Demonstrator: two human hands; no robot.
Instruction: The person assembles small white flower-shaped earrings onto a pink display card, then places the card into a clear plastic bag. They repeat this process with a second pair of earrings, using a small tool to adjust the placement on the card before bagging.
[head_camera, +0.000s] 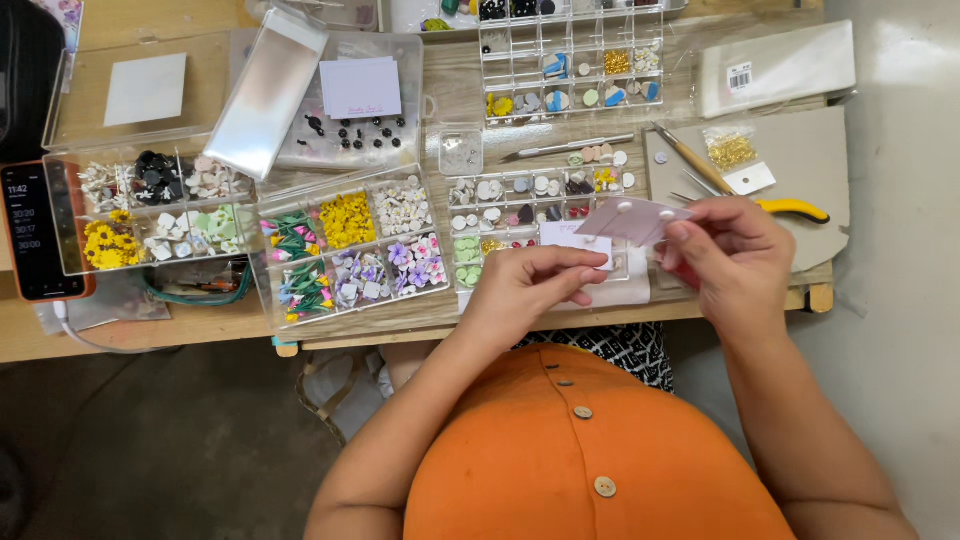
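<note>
Both hands meet above the table edge: right hand (735, 250) pinches a pale lilac card (630, 220) (two white studs on it), left hand (530, 285) with fingertips pressed together just below. Clear compartment box (350, 245) holds yellow, white, purple flower pieces. Small packet (735, 155) holds gold bits.

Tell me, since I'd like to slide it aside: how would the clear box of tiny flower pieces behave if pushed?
The clear box probably slides easily on the wooden table, being thin plastic. It lies open, so a jolt may scatter or mix its small flowers.
</note>
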